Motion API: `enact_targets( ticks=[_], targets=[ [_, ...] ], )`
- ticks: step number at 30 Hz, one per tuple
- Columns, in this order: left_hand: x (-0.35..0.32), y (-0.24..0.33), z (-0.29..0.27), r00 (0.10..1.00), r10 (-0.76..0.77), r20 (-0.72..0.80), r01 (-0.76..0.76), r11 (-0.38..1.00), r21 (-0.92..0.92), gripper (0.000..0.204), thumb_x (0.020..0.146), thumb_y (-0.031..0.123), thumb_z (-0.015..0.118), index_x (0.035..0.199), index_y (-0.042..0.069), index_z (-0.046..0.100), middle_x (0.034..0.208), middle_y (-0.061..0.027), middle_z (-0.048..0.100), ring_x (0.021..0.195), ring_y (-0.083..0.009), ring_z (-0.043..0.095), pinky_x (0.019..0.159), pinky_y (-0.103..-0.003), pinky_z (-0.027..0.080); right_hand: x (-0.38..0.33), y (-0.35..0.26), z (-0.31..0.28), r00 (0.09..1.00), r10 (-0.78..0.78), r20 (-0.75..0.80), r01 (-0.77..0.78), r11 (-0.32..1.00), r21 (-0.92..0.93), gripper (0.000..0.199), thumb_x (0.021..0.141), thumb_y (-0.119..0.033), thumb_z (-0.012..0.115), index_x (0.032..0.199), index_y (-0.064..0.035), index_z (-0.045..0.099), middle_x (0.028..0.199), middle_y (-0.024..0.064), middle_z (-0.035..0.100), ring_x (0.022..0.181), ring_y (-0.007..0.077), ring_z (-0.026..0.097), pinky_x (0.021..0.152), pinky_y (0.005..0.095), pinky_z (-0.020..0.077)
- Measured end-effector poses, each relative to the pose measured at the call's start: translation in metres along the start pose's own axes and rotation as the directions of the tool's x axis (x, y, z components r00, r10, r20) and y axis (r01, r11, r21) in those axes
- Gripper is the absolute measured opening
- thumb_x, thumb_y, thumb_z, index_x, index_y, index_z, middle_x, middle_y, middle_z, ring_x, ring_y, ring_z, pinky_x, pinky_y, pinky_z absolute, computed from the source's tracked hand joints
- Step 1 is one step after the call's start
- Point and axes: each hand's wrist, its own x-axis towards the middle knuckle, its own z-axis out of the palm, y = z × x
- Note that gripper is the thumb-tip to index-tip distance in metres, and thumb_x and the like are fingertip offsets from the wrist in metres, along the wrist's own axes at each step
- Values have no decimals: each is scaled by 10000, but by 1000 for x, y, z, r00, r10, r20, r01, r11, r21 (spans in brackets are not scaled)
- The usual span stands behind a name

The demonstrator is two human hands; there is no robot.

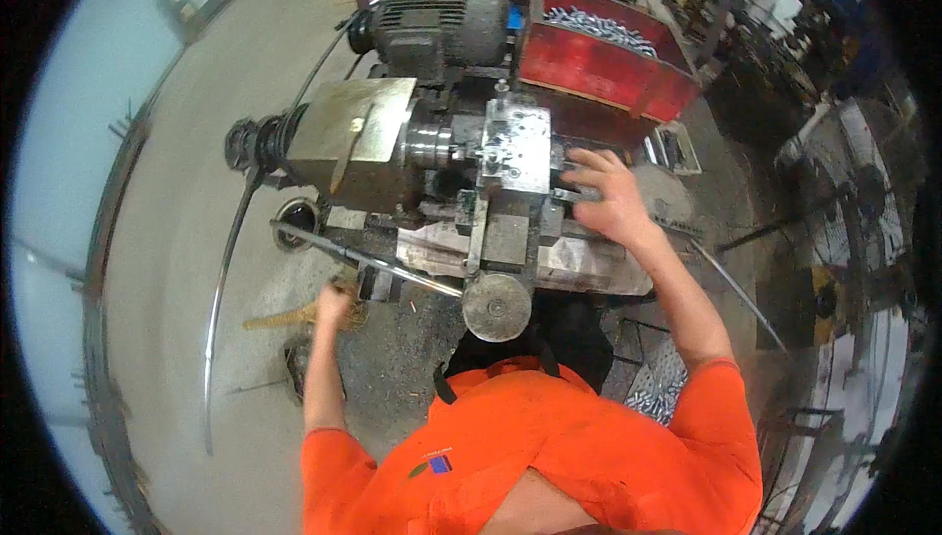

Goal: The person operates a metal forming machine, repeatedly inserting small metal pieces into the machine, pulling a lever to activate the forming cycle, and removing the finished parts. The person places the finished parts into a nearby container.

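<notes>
A small lathe-like machine stands in front of me, with a bright metal tool block [520, 148] right of its round chuck [429, 145]. My right hand [610, 197] is beside the block's right side, fingers stretched and spread, with no part visible in them. Lower left, my left hand [335, 305] hangs below a long silver lever [392, 268], apart from it. Its fingers are curled closed; whatever they hold, if anything, is hidden. A round metal disc [497, 306] sits at the near end of the slide, close to my body.
Behind the machine are a grey electric motor [442, 30] and a red bin [603, 66] of small metal parts. A straw-coloured brush [280, 319] lies near my left hand. More shiny parts [655, 390] are by my right side. A thin rod [741, 298] slants at right.
</notes>
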Motion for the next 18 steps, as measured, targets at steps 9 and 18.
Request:
enact_targets(
  ticks=[9,18],
  targets=[
    [14,75,6,905,264,334,-426,550,719,276,751,264,637,991,131,610,933,-92,652,890,-292,626,731,-421,499,-218,144,-84,794,590,-148,-603,730,-322,439,565,-134,625,992,-35,649,1153,117,584,1043,317,529,886,358,440],
    [13,73,-79,992,96,-79,-124,834,-538,449,830,353,627,1034,-42,571,776,-141,639,529,-204,612,468,-298,499,-441,238,-118,320,906,-277,-748,61,-661,302,681,-160,572,961,-51,600,923,200,631,889,364,603,791,436,478]
  ],
)
